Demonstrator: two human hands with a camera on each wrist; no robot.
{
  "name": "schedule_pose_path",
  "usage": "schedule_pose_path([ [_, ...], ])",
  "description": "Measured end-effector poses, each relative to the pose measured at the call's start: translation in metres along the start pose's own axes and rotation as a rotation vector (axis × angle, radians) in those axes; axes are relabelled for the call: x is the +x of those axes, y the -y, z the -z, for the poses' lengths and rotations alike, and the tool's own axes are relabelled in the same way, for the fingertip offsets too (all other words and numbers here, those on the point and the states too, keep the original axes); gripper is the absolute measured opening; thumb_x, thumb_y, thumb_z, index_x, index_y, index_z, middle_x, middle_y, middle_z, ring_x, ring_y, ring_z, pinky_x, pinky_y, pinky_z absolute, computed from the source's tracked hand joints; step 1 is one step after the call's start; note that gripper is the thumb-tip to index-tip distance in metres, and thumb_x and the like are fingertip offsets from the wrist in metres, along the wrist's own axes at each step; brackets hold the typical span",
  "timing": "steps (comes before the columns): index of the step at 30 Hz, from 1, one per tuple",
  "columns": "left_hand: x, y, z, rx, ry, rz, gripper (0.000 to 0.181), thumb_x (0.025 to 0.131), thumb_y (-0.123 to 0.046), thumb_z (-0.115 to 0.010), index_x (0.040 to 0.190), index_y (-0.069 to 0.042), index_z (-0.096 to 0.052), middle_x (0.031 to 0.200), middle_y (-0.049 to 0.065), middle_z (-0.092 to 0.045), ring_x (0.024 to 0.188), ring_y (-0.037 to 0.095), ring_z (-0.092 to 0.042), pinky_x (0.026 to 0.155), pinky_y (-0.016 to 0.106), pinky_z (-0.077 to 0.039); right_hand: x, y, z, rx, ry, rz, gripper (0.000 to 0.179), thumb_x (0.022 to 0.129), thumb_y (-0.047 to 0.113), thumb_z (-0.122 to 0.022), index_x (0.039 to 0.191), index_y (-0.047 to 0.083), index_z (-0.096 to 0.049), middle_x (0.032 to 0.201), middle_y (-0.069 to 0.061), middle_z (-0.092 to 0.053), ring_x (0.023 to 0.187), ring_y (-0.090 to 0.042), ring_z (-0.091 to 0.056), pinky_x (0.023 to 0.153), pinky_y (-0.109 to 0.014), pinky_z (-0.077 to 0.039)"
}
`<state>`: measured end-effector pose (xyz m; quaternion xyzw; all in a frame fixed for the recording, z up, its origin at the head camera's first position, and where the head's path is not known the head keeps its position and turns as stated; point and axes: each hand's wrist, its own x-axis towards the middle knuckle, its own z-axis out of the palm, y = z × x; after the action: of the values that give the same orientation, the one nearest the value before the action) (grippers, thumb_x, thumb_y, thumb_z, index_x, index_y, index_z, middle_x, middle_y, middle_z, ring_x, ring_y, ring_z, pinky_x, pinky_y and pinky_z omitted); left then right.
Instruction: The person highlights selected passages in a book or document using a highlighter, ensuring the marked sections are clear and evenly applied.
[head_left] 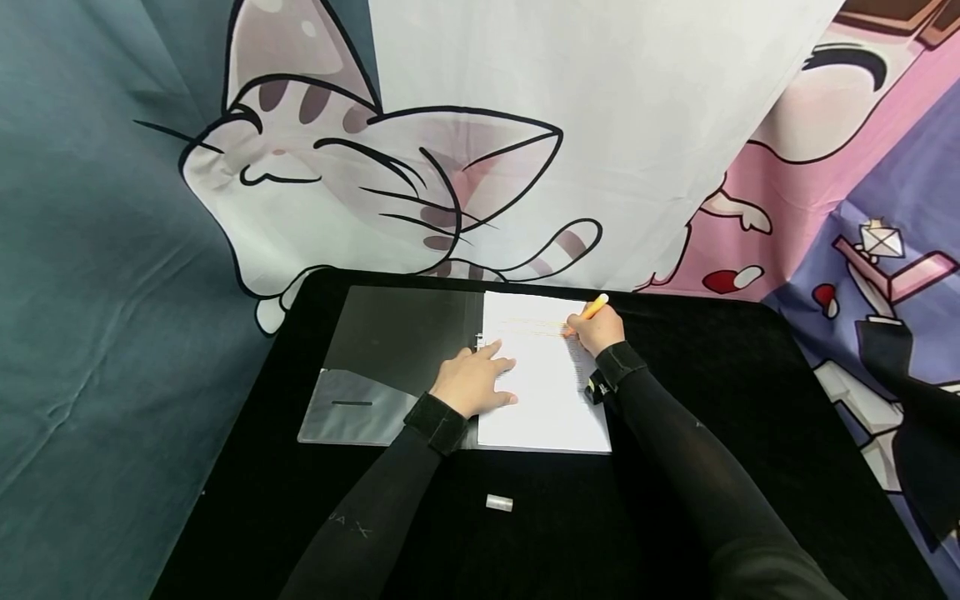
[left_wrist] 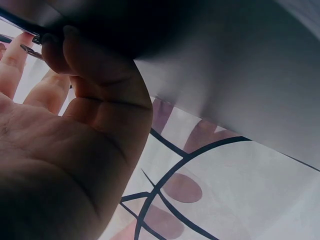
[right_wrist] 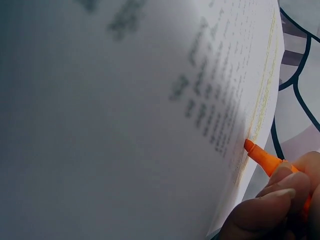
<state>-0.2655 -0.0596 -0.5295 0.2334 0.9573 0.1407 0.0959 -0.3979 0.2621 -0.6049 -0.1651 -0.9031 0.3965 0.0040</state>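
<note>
An orange highlighter [right_wrist: 267,159] is pinched by my right hand [head_left: 603,332], its tip at the printed lines near the top of a white sheet [head_left: 536,408]. Yellow-orange marks run across those lines in the right wrist view. The sheet lies on the right side of an open binder [head_left: 405,321], by its metal clip [head_left: 479,340]. With fingers spread, my left hand [head_left: 471,382] rests on the sheet's left edge and the binder's spine. In the left wrist view the left palm shows close up, its fingertips partly dark.
A small whitish cylinder [head_left: 499,502] lies on the black table [head_left: 555,542] in front of the binder. A clear pocket [head_left: 360,412] covers the binder's lower left side. Behind the table hangs a cloth printed with a cartoon cat [head_left: 315,217].
</note>
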Motion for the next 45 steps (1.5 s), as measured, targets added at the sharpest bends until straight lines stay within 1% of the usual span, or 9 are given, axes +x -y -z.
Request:
schedule_pose_path([
  [8, 0.0, 0.001, 0.001, -0.002, 0.0, 0.002, 0.068, 0.101, -0.06, -0.082, 0.162, -0.034, -0.065, 0.184, 0.002, -0.044, 0.146, 0.041, -0.064, 0.109, 0.064, -0.062, -0.002, 0.001, 0.002, -0.01, -0.013, 0.033, 0.028, 0.096, 0.033, -0.076, 0.077, 0.017, -0.062, 0.065, -0.001, -0.063, 0.06, -0.023, -0.062, 0.052, -0.034, -0.05],
  [17, 0.0, 0.001, 0.0, 0.008, -0.003, -0.002, 0.067, 0.102, -0.06, -0.081, 0.162, -0.035, -0.065, 0.184, 0.002, -0.044, 0.145, 0.042, -0.065, 0.109, 0.064, -0.062, -0.002, -0.001, 0.004, -0.024, -0.022, 0.034, 0.029, 0.096, 0.034, -0.075, 0.077, 0.019, -0.059, 0.066, 0.0, -0.056, 0.06, -0.024, -0.06, 0.052, -0.035, -0.051],
  [24, 0.001, 0.001, 0.0, 0.007, -0.004, -0.004, 0.067, 0.101, -0.06, -0.081, 0.162, -0.035, -0.066, 0.184, 0.002, -0.044, 0.144, 0.041, -0.066, 0.108, 0.064, -0.063, 0.007, -0.01, 0.003, 0.011, -0.007, 0.045, 0.031, 0.094, 0.034, -0.077, 0.074, 0.019, -0.059, 0.064, -0.001, -0.061, 0.057, -0.024, -0.061, 0.049, -0.037, -0.051],
  [28, 0.0, 0.001, 0.0, 0.008, -0.002, -0.002, 0.067, 0.101, -0.06, -0.081, 0.162, -0.035, -0.065, 0.184, 0.002, -0.044, 0.144, 0.041, -0.066, 0.108, 0.063, -0.063, 0.01, -0.012, 0.004, 0.019, 0.005, 0.022, 0.031, 0.095, 0.033, -0.077, 0.073, 0.02, -0.059, 0.064, 0.0, -0.064, 0.057, -0.024, -0.061, 0.049, -0.037, -0.05],
  [32, 0.001, 0.001, 0.0, 0.007, 0.003, 0.002, 0.067, 0.102, -0.06, -0.081, 0.162, -0.035, -0.065, 0.184, 0.002, -0.044, 0.144, 0.041, -0.066, 0.108, 0.063, -0.063, -0.01, 0.005, 0.011, 0.007, -0.001, 0.002, 0.031, 0.096, 0.027, -0.074, 0.072, 0.019, -0.057, 0.063, -0.002, -0.063, 0.056, -0.023, -0.059, 0.049, -0.037, -0.047],
  [35, 0.0, 0.0, 0.0, 0.01, 0.002, 0.003, 0.067, 0.102, -0.06, -0.081, 0.162, -0.035, -0.065, 0.184, 0.002, -0.044, 0.144, 0.041, -0.065, 0.108, 0.063, -0.063, -0.041, 0.034, 0.022, 0.019, 0.001, -0.01, 0.031, 0.098, 0.022, -0.072, 0.073, 0.015, -0.055, 0.063, -0.004, -0.061, 0.057, -0.022, -0.057, 0.051, -0.036, -0.047],
  [39, 0.0, 0.0, 0.0, 0.013, -0.002, 0.002, 0.067, 0.102, -0.06, -0.081, 0.162, -0.035, -0.065, 0.184, 0.002, -0.044, 0.146, 0.041, -0.065, 0.108, 0.063, -0.063, -0.074, 0.064, 0.036, 0.042, -0.002, -0.033, 0.032, 0.101, 0.018, -0.07, 0.075, 0.014, -0.052, 0.061, 0.001, -0.057, 0.058, -0.017, -0.055, 0.054, -0.029, -0.045],
  [42, -0.001, -0.001, 0.001, 0.01, -0.008, 0.002, 0.066, 0.101, -0.059, -0.081, 0.161, -0.035, -0.066, 0.184, 0.002, -0.045, 0.146, 0.041, -0.065, 0.108, 0.063, -0.063, -0.08, 0.068, 0.039, 0.038, -0.011, -0.034, 0.032, 0.102, 0.017, -0.071, 0.077, 0.016, -0.052, 0.06, 0.005, -0.055, 0.058, -0.013, -0.054, 0.055, -0.025, -0.043],
  [45, -0.002, -0.001, 0.001, 0.009, -0.013, -0.001, 0.066, 0.101, -0.059, -0.081, 0.161, -0.035, -0.066, 0.184, 0.002, -0.045, 0.144, 0.041, -0.066, 0.107, 0.063, -0.063, -0.079, 0.066, 0.039, 0.038, -0.01, -0.035, 0.03, 0.101, 0.018, -0.072, 0.077, 0.015, -0.053, 0.059, 0.005, -0.056, 0.059, -0.013, -0.056, 0.056, -0.026, -0.045],
])
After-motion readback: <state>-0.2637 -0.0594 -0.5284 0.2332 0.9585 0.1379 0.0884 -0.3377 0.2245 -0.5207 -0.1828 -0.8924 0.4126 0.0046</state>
